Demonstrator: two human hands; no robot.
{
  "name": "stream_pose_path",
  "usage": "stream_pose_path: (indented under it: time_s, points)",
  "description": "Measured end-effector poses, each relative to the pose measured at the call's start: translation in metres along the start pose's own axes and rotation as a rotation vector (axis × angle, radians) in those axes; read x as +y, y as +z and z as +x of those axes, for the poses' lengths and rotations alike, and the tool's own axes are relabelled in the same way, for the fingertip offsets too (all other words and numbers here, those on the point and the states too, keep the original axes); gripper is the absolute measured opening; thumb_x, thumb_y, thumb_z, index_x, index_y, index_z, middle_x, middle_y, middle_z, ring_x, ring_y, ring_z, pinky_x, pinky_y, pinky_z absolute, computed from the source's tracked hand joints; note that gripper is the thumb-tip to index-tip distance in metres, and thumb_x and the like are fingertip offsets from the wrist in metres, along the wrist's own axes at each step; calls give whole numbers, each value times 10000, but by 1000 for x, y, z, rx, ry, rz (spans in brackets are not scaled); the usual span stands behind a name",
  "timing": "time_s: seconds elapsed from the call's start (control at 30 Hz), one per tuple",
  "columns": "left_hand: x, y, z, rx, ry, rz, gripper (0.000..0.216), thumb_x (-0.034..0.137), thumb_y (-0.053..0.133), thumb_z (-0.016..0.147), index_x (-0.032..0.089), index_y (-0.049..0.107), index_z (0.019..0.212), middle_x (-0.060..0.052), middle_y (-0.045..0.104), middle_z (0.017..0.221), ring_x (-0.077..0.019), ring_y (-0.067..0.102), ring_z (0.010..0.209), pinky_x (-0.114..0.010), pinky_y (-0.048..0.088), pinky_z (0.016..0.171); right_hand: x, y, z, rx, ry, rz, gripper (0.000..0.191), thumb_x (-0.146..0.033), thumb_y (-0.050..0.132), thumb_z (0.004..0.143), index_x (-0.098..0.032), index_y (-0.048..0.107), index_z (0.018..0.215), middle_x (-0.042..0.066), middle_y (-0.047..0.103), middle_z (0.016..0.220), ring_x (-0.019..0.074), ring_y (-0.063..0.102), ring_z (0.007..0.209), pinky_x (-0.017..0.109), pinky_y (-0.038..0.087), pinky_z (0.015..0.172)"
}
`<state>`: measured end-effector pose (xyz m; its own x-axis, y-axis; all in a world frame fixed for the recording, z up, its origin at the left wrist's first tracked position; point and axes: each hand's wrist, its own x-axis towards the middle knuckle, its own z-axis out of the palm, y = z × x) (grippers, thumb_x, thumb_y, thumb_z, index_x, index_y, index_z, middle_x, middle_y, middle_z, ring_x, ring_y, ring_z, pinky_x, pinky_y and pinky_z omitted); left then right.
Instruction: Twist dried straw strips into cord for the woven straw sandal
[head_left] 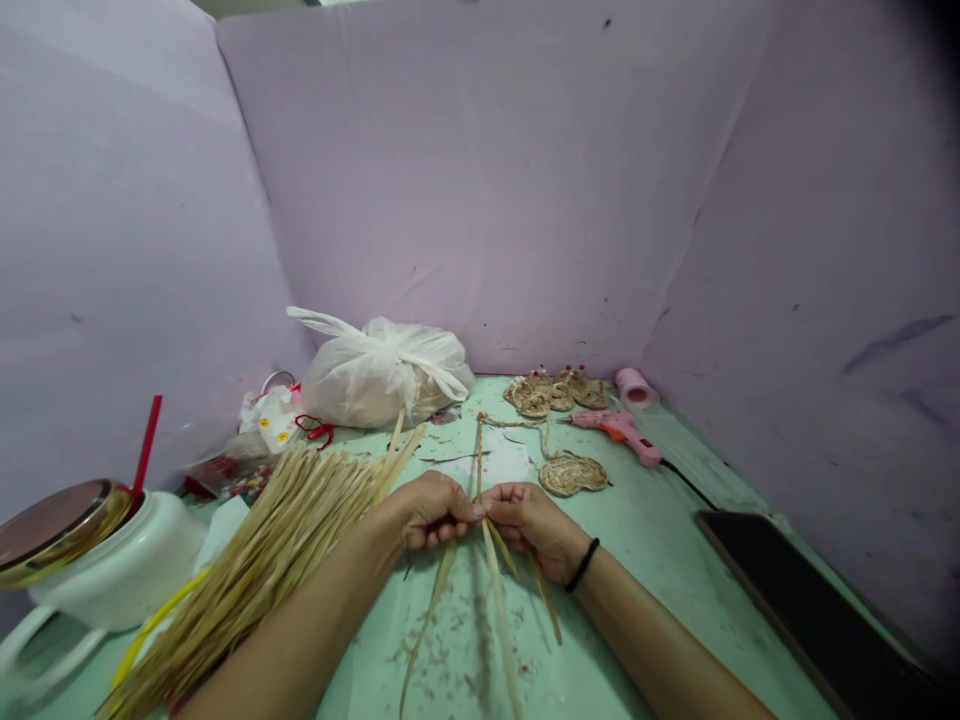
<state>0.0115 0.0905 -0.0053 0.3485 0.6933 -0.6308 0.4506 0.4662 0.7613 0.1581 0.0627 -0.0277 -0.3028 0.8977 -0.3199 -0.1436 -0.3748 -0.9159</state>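
My left hand (429, 512) and my right hand (532, 522) meet over the green table (660, 520), both pinched on a thin braid of straw strips (479, 450) that runs away from me. Loose ends of the straw strips (499, 600) trail back toward me under my wrists. A black band circles my right wrist. A large bundle of straw strips (285, 540) lies just left of my left forearm.
A tied white plastic bag (382, 370) sits at the back. Woven heart-shaped straw pieces (574, 473) and a pile of more (555, 392) lie beyond my hands, with a pink glue gun (622, 430) and pink roll (634, 388). A white gold-lidded cup (90, 550) stands left; a dark tablet (810, 600) lies right.
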Motion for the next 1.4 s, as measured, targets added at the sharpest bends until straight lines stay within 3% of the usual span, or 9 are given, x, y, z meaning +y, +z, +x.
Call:
stream_pose_path:
  time_s: [0.1, 0.23, 0.43, 0.67, 0.83, 0.97, 1.2, 1.3, 1.4]
  points:
    - [-1, 2, -2, 57, 69, -18, 341, 374, 704, 468, 157, 450, 531, 62, 431, 381, -28, 285, 275, -165, 158, 287, -3, -1, -2, 19, -8, -5, 205, -248, 688, 508, -122, 539, 571, -71, 428, 382, 9, 252, 330, 179, 128, 356]
    - [1, 2, -6, -27, 175, -82, 206, 295, 636, 513, 133, 539, 594, 47, 464, 419, -35, 326, 289, -169, 180, 287, -6, -1, -5, 36, -20, 17, 212, -246, 692, 481, -120, 535, 548, -29, 528, 456, 38, 396, 392, 174, 254, 405]
    - [0, 4, -3, 76, 132, -69, 140, 248, 570, 510, 127, 551, 578, 74, 372, 363, -19, 210, 251, -177, 74, 289, -8, -1, -6, 77, -34, -107, 124, -204, 639, 540, -130, 541, 549, -59, 459, 372, 29, 296, 342, 179, 165, 371]
    - [2, 12, -4, 186, 91, -77, 118, 173, 535, 473, 162, 417, 474, 91, 276, 329, -14, 147, 275, -183, 53, 317, -2, -3, 2, 118, -100, -239, 80, -129, 607, 509, -138, 544, 557, -44, 510, 435, 37, 343, 391, 171, 219, 397]
    - [4, 25, -4, 292, 99, -22, 172, 113, 502, 468, 166, 345, 423, 83, 256, 308, -19, 166, 277, -189, 69, 322, -4, -10, 2, 272, -133, -620, 78, -155, 596, 501, -135, 553, 439, -41, 428, 364, 52, 329, 382, 197, 222, 395]
    - [9, 31, -7, 342, 88, -57, 205, 86, 473, 461, 170, 295, 403, 83, 221, 294, -18, 156, 281, -191, 66, 329, -14, -2, -11, 278, -70, -797, 154, -134, 530, 530, -143, 525, 376, -22, 398, 312, 59, 315, 336, 220, 184, 385]
    - [15, 24, -18, 211, 62, -122, 191, 122, 478, 479, 171, 303, 419, 81, 237, 311, -7, 127, 284, -190, 27, 333, -15, 31, -27, 401, -266, -1043, 146, -81, 507, 539, -155, 589, 444, 42, 546, 440, 102, 405, 424, 243, 213, 442]
    - [8, 20, -15, 179, 169, -76, 175, 140, 517, 470, 166, 348, 433, 91, 239, 311, -7, 145, 278, -181, 45, 317, -20, 24, -28, 319, -238, -1053, 130, -151, 562, 568, -155, 584, 440, 33, 533, 430, 98, 399, 412, 237, 220, 432]
    - [-3, 16, -11, 112, 195, -150, 148, 202, 546, 497, 170, 402, 489, 99, 267, 326, -13, 157, 269, -176, 59, 300, -30, 7, -25, 272, -162, -895, 225, -294, 569, 625, -147, 570, 455, 19, 519, 414, 96, 419, 396, 220, 273, 418]
